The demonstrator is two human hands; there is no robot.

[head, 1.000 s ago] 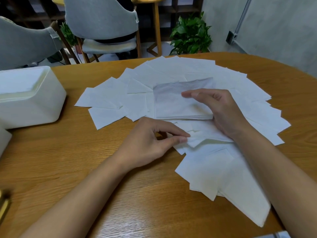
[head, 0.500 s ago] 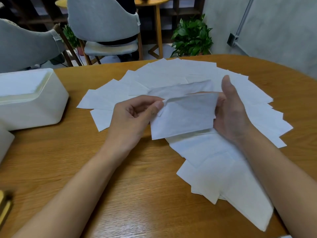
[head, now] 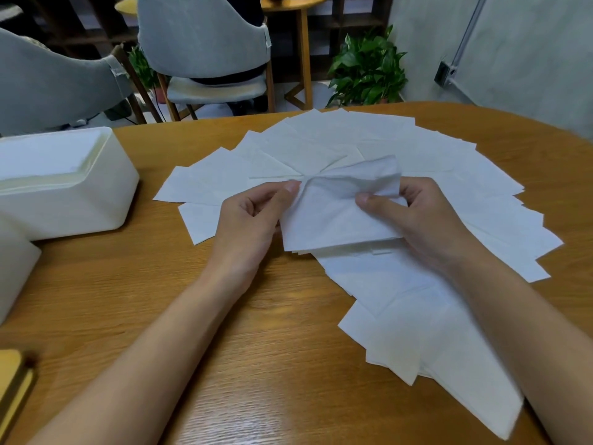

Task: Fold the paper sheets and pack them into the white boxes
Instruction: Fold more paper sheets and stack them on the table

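Note:
Both hands hold one white paper sheet [head: 333, 216] above the table, its top part bent over and creased. My left hand [head: 253, 216] pinches its upper left corner between thumb and fingers. My right hand [head: 420, 220] pinches its upper right part, thumb on the near face. Under them several white paper sheets [head: 378, 146] lie fanned out across the wooden table [head: 224, 332]. A white box [head: 64, 184] stands at the left with paper inside it. Part of a second white box [head: 12, 268] shows at the left edge.
Two grey chairs [head: 205, 43] and a potted plant [head: 369, 69] stand beyond the far table edge. A yellow object [head: 12, 380] lies at the near left corner. Bare wood shows between my forearms and near the boxes.
My left hand picked a sheet from the pile and both hands raised it. The right hand turned from flat to a pinch. The sheet's top now bends over.

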